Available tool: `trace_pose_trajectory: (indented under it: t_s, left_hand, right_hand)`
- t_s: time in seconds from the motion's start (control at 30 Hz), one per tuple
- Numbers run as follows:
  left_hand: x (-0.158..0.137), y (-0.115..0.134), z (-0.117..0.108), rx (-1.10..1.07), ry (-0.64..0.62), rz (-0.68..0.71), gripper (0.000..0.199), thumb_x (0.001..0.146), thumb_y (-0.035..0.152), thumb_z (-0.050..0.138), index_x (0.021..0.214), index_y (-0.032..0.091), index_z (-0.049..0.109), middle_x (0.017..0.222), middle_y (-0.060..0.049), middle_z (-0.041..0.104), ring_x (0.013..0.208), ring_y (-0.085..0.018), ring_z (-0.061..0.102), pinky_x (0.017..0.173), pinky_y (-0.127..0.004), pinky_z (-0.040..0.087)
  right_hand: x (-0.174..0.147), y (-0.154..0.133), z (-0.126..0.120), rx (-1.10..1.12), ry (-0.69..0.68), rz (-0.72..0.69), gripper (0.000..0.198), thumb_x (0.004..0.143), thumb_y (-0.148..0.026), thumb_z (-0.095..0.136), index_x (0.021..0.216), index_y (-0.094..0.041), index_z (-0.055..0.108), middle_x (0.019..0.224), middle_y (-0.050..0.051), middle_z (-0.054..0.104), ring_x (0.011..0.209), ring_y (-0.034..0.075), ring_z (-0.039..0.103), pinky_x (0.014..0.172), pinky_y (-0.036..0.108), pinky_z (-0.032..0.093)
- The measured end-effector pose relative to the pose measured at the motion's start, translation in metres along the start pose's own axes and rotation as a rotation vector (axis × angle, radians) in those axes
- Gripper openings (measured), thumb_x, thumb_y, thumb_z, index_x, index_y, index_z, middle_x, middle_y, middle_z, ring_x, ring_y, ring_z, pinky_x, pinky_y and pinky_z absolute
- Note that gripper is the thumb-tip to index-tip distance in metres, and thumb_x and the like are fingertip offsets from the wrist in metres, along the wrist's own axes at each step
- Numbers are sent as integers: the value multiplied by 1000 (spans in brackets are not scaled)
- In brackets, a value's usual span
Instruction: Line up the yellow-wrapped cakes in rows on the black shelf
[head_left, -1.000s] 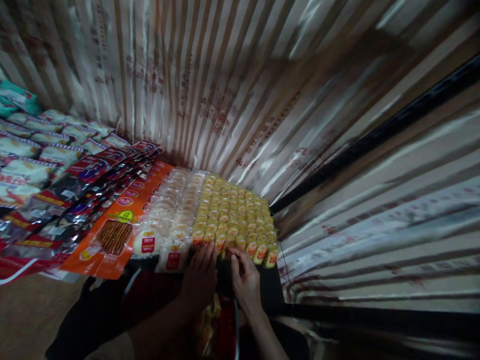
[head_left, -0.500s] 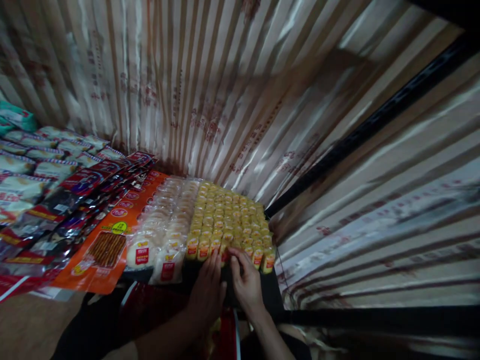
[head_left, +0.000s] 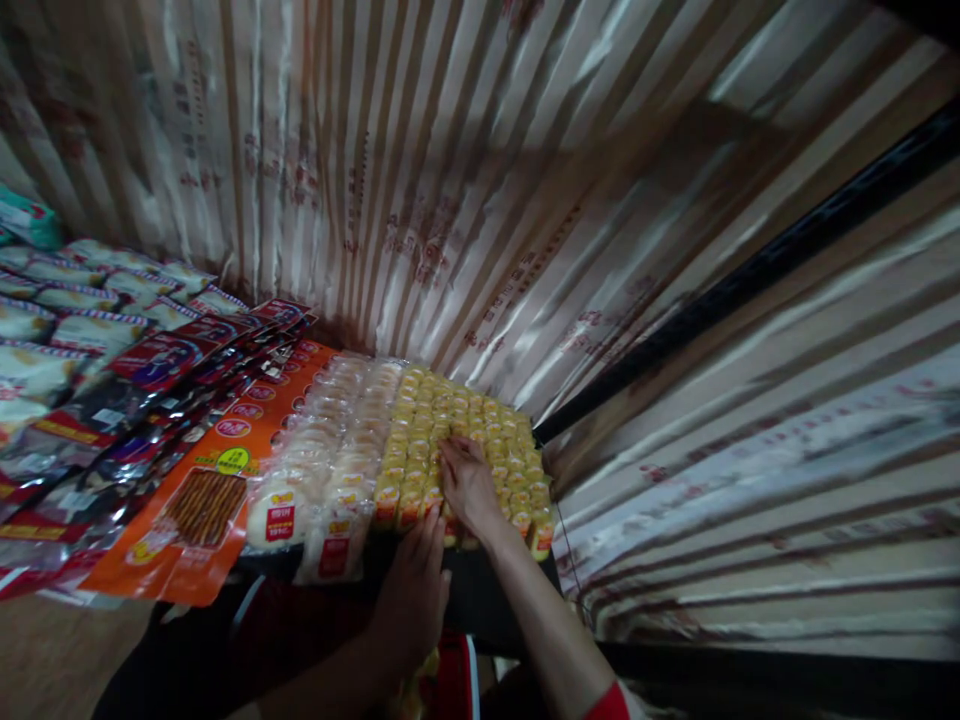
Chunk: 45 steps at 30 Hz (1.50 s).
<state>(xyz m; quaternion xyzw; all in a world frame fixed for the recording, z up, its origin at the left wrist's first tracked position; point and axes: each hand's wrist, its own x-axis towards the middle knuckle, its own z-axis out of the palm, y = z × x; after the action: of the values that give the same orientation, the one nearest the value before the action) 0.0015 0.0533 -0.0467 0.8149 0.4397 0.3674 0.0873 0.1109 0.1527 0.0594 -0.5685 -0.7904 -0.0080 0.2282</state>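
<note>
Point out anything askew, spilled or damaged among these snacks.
The dark packets look untidy: they overlap at a slant, unlike the straighter rows of yellow snacks. The orange pack beside them seems to jut out in front. I see no spill or damage, though the picture is dim.

Packets (head_left: 420, 430) on shelf (head_left: 484, 595), bags (head_left: 206, 500) left, sheeting (head_left: 420, 190) behind

Small yellow-wrapped snacks (head_left: 417, 440) with red-orange labels stand in close rows on a black surface (head_left: 484, 590).
</note>
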Motion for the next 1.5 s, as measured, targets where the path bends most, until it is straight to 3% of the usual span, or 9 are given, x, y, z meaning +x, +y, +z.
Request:
trace_pose_trajectory:
  t_s: [0.27, 0.4, 0.5, 0.73, 0.97, 1.07, 1.2, 1.37, 1.5]
  left_hand:
    - [0, 1, -5, 23, -51, 13, 72, 80, 6, 39, 146, 6, 11, 149, -19, 28, 138, -29, 27, 101, -45, 44]
    - [-2, 1, -5, 5, -73, 12, 72, 83, 8, 38, 147, 7, 5, 150, -19, 26, 138, -29, 26, 103, -45, 42]
    - [-5, 0, -2, -3, -77, 5, 71, 85, 9, 37, 148, 9, 4, 150, -18, 26, 138, -29, 27, 103, -45, 42]
    - [-4, 1, -2, 9, -69, -15, 76, 82, 10, 39, 149, 11, 3, 152, -15, 20, 137, -29, 29, 100, -45, 46]
    - [0, 4, -7, 25, -92, -13, 75, 78, 9, 42, 147, 8, 11, 151, -16, 23, 137, -28, 29, 100, -44, 45]
    - [2, 4, -10, 16, -104, -19, 69, 80, 9, 42, 145, 7, 19, 151, -17, 23, 139, -28, 25, 103, -44, 43]
    - [0, 3, -13, 12, -81, 20, 64, 81, 8, 41, 142, 4, 23, 151, -20, 23, 140, -29, 20, 105, -46, 39]
    - [-4, 4, -16, 11, -76, 208, 58, 85, 8, 37, 141, 4, 25, 148, -19, 30, 141, -27, 19, 105, -43, 40]
    - [2, 11, -14, -10, -78, 283, 58, 88, 10, 34, 143, 1, 18, 146, -22, 32, 140, -28, 21, 105, -45, 40]
  right_hand:
    - [17, 20, 4, 84, 138, 147, 37, 89, -22, 37, 115, -16, 64, 109, 11, 66, 109, 22, 54, 97, 40, 45]
    - [30, 21, 9, -5, 45, 150, 36, 89, -21, 38, 107, -11, 67, 102, 15, 67, 105, 23, 56, 94, 37, 47]
    - [34, 21, 7, -29, -23, 105, 33, 89, -20, 39, 104, -17, 68, 99, 11, 69, 105, 23, 56, 94, 35, 47]
    - [56, 35, 6, 15, 99, 133, 40, 93, -32, 35, 116, -15, 63, 112, 10, 66, 118, 22, 50, 105, 40, 38]
    - [76, 43, 20, 122, 21, 136, 41, 92, -37, 34, 108, -18, 66, 110, 9, 68, 121, 21, 49, 109, 42, 35]
    - [57, 39, 2, 247, 99, 244, 46, 89, -48, 39, 116, -18, 63, 122, 10, 62, 125, 23, 46, 109, 44, 33]
    - [-6, 18, -22, 468, 251, 441, 48, 90, -52, 38, 118, -20, 60, 122, 9, 63, 115, 22, 56, 104, 43, 39]
    - [-99, -2, -29, 560, 260, 605, 45, 86, -53, 45, 107, -19, 66, 113, 11, 67, 110, 24, 59, 99, 42, 44]
    - [-141, 1, -30, 559, 269, 664, 43, 86, -51, 48, 108, -19, 67, 115, 11, 66, 112, 25, 59, 101, 43, 43]
